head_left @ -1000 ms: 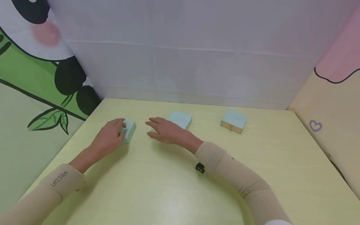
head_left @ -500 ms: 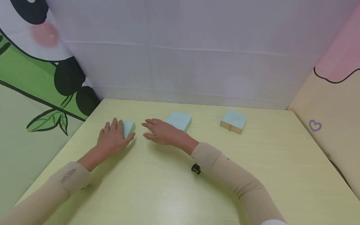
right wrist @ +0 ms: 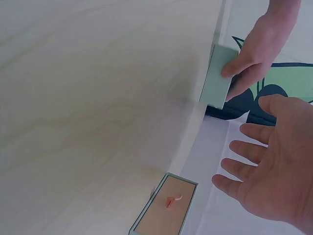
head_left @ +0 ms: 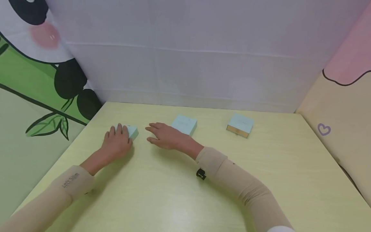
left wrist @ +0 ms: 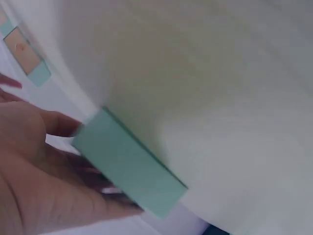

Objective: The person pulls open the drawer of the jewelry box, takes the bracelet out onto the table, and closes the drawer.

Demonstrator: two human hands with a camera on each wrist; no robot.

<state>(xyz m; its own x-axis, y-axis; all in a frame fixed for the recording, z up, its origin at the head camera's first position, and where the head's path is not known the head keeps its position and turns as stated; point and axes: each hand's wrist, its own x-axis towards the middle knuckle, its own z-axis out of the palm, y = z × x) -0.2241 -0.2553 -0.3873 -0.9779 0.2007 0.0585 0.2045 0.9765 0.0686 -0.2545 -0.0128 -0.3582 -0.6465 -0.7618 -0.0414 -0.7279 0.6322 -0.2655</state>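
My left hand [head_left: 116,143] lies over a light blue-green box [head_left: 133,131] at the left of the table, gripping it between thumb and fingers. Most of its top is hidden under the hand; in the left wrist view a plain side of that box [left wrist: 129,164] faces the camera. My right hand [head_left: 166,137] hovers with spread fingers, holding nothing, just left of a second pale blue box [head_left: 185,124] and partly in front of it. The right wrist view shows this middle box's tan front [right wrist: 168,205] with a small red-and-white tab on it.
A third pale blue box [head_left: 240,125], its tan side facing me, sits at the back right of the pale yellow table [head_left: 179,193]. A whitish cloth wall [head_left: 197,74] rises behind the table's back edge. Printed panels [head_left: 342,129] stand along both sides.
My left thumb stretched out from the box, then drew back in against it, and the box has turned a little. The right hand drifted slightly left.
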